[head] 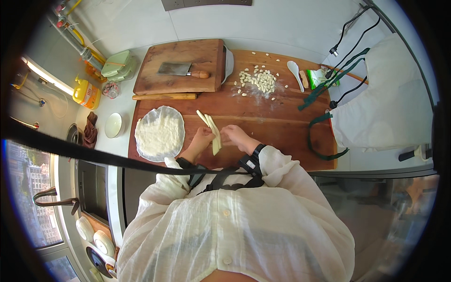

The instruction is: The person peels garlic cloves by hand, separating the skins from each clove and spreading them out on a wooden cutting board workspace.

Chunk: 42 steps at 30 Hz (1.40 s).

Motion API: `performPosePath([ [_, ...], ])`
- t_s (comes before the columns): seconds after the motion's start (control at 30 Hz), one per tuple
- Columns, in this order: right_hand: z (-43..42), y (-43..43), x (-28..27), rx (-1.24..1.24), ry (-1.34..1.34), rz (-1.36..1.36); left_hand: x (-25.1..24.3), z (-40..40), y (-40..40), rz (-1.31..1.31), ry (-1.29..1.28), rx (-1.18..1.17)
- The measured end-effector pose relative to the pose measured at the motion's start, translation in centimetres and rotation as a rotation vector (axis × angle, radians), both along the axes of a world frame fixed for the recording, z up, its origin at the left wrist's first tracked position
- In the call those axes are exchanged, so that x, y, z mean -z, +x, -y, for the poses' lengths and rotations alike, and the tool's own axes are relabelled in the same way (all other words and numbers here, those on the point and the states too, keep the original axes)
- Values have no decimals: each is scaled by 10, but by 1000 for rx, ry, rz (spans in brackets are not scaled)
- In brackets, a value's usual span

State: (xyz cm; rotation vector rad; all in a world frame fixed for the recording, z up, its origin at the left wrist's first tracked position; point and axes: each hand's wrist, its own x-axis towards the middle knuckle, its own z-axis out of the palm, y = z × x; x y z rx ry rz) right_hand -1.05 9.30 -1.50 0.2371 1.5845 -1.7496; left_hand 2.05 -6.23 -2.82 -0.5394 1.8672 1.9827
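Observation:
Strips of pale dough [215,135] lie on the wooden board [282,130] in front of me. My left hand [204,136] is at their left side, its fingertips touching them; whether it grips one is hard to see. Just to the right, my right hand [235,134] is bent at the wrist with its fingertips near the strips, and its hold cannot be made out. A round sheet with a white, lumpy mass [160,134] lies left of my hands. Farther back is a pile of small dough pieces [262,81] with flour scattered around it.
A cleaver [176,69] lies on a smaller cutting board [148,79] at the back left, with a wooden rolling pin [165,96] along its front edge. A white spoon [295,74] and green packet [319,78] lie back right. A white bowl [113,125] stands left; green-strapped white cloth [384,98] hangs right.

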Motion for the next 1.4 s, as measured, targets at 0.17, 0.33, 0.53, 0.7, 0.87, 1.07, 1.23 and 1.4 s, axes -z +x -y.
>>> performPosePath([
  [0.17, 10, 6, -1, -189, 86, -93, 13, 4, 3, -278, -54, 72],
  [0.33, 12, 8, 9, 5, -20, -94, 3, 8, 5, -222, -153, -80],
  [0.53, -11, -5, -11, 225, -175, -220, 14, 46, 7, -242, -284, -197],
  [0.7, -49, -8, -54, -85, 339, -812, -1, 51, 13, -676, -1113, -44],
  [0.87, -61, 18, -92, -486, 383, -1048, -89, -28, 16, -627, -211, 392],
  [1.07, -98, 29, -97, -203, -26, -531, -93, -70, 22, -568, -335, 654],
  [1.23, -134, 38, -82, -186, 155, -913, -90, -100, 15, -385, -160, 643],
  [1.4, -160, 34, -84, -228, 148, -1020, -98, -136, 17, -155, -4, 526],
])
